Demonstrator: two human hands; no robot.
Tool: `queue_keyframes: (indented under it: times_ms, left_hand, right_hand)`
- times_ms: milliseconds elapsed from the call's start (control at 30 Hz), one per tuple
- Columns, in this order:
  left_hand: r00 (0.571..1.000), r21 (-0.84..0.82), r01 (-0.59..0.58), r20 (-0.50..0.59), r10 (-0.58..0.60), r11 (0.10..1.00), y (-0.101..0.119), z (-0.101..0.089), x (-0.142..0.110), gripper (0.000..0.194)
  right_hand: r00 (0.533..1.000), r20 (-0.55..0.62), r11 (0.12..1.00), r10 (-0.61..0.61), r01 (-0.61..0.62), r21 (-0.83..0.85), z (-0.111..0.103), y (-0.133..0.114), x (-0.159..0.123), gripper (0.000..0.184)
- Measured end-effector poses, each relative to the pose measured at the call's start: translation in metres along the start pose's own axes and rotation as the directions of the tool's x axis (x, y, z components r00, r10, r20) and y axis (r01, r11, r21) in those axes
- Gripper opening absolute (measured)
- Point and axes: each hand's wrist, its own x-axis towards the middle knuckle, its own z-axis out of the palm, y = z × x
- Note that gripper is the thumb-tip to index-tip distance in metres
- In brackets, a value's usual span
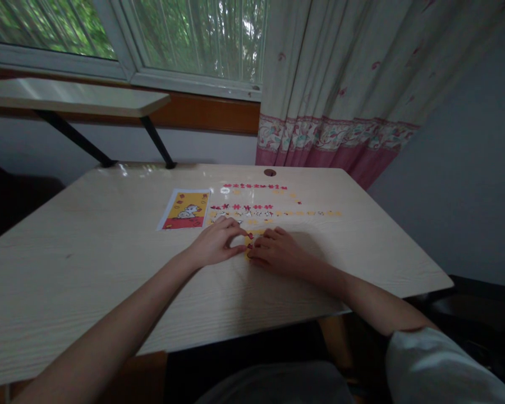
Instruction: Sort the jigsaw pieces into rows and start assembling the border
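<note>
A small joined strip of yellow and red jigsaw pieces lies on the table between my hands. My left hand has its thumb and index finger curved round the strip's left edge, closed on it. From the other side my right hand grips the strip's right edge, fingers bent and covering part of it. Just beyond my hands are rows of loose jigsaw pieces: a red row and a longer yellow and white row. My left fingers partly hide a nearer row.
A printed picture of a white animal on yellow and red lies left of the pieces. Farther back is another red row, near a cable hole. A raised shelf stands at the back left, beside a window and curtain.
</note>
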Motion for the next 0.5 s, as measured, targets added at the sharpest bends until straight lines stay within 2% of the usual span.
queue_keyframes:
  times_ms: [100, 267, 367, 500]
  left_hand:
    - [1.0, 0.02, 0.003, -0.002, -0.003, 1.0, 0.004, -0.002, 0.001, 0.031]
    - [0.999, 0.064, 0.035, -0.025, -0.034, 0.997, 0.011, -0.002, 0.001, 0.037]
    - [0.998, 0.104, 0.05, -0.03, -0.047, 0.993, 0.014, -0.002, 0.001, 0.041]
    - [0.998, 0.153, 0.054, -0.021, -0.051, 0.987, 0.015, -0.001, 0.001, 0.042]
  right_hand:
    - [1.0, -0.021, 0.989, 0.014, -0.01, 0.146, -0.007, 0.015, -0.001, 0.02]
    - [0.991, -0.072, 0.955, 0.112, -0.088, 0.282, -0.017, 0.061, -0.014, 0.017]
    - [0.987, -0.074, 0.947, 0.145, -0.116, 0.3, -0.011, 0.081, -0.028, 0.017]
    - [0.971, -0.118, 0.928, 0.208, -0.158, 0.337, 0.005, 0.082, -0.043, 0.026]
